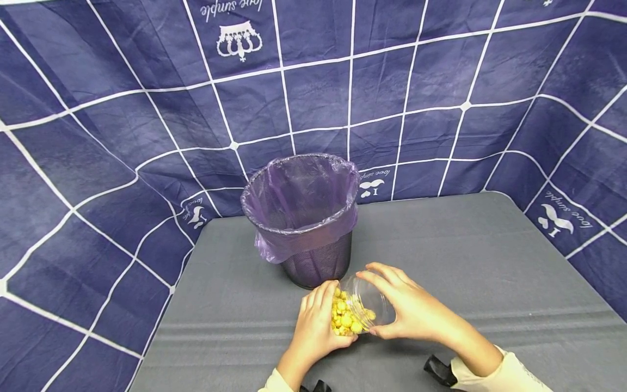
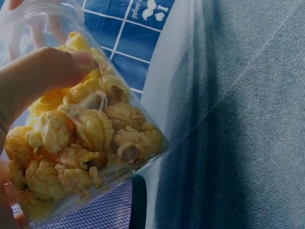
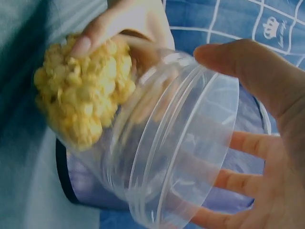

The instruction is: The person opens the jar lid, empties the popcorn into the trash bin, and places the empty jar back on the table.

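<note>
A clear plastic jar (image 3: pixel 112 160) of yellow popcorn (image 3: pixel 86 90) lies tipped on its side between the two hands, in front of the bin. My left hand (image 1: pixel 317 328) grips the jar's body, its thumb across the wall over the popcorn in the left wrist view. With thumb and spread fingers round the edge, my right hand (image 1: pixel 416 310) holds the clear lid (image 3: pixel 212 114) at the jar's mouth. The popcorn is gathered toward the base, and the neck end holds only a few pieces in the head view.
Just behind the hands stands a dark mesh waste bin (image 1: pixel 318 261) lined with a purple plastic bag (image 1: pixel 294 239). Grey cloth covers the table (image 1: pixel 441 250). Blue curtains (image 1: pixel 382 81) with white grid lines hang at the back and both sides.
</note>
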Motion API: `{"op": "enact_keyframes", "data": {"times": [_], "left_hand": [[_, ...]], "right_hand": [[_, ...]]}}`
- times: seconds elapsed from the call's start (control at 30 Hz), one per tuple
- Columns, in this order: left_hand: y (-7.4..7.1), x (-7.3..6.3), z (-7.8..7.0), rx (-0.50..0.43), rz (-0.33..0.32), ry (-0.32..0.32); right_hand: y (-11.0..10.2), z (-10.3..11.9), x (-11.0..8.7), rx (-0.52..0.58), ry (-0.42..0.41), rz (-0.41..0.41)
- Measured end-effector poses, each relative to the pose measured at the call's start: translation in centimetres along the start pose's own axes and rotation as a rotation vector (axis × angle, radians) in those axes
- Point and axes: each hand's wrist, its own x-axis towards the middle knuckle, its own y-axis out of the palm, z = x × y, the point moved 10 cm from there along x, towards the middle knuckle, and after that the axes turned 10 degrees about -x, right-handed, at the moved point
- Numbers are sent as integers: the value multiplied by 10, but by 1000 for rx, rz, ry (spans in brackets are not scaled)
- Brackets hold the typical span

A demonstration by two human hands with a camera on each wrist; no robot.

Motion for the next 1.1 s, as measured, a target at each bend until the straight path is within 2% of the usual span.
{"op": "enact_keyframes", "data": {"times": [0.1,0.3,0.5,0.7,0.87,1.1], "left_hand": [[-1,0,2,4,-4,-10],[-2,0,3,-7,-8,-27],[-4,1,1,-32,-15,-23],[-4,2,1,-32,-12,-23],[-4,2,1,-31,-18,-19],[-5,2,2,-27,-21,-20]], "right_hand": [[-7,-13,-1,-33,29,-14],[-6,-62,-4,-190,194,25],[16,-113,-15,-225,360,139],[48,-151,-31,-202,472,255],[70,-165,-42,-172,513,323],[83,-171,-47,-188,516,330]]}}
